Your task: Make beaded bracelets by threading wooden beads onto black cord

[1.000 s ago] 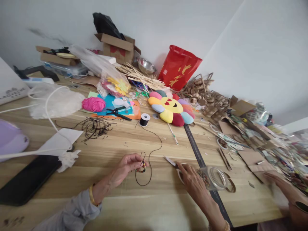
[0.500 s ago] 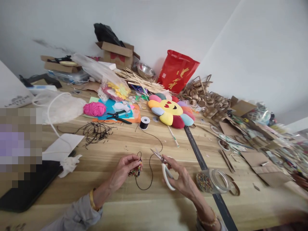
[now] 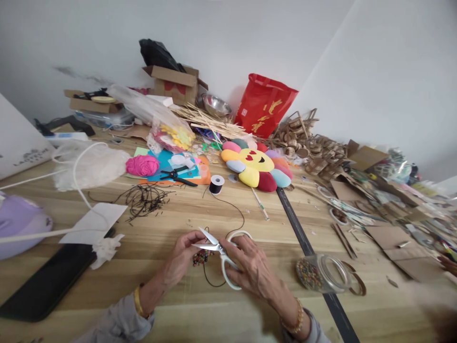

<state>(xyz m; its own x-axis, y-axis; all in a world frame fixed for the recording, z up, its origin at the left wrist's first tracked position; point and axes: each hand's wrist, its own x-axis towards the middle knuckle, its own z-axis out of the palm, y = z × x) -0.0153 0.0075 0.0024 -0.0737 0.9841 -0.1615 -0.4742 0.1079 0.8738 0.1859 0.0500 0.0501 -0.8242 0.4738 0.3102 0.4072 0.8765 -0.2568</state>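
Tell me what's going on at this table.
A person's left hand holds a small beaded strand, while the right hand holds white-handled scissors with the blades open at the left fingertips. Whether any cord lies between the blades is too small to tell. Black cord loops on the table just below, and more runs from the spool beyond the hands. A clear jar of beads lies on its side, right of the right hand.

On my feed, the left hand (image 3: 174, 263) is bare, a smooth gold-coloured bangle (image 3: 138, 301) at its wrist beside a wrinkled pale-grey sleeve (image 3: 119, 320). By the right hand (image 3: 256, 267) I see a beaded, gold-toned bracelet (image 3: 299, 317) and another grey sleeve (image 3: 314, 332).
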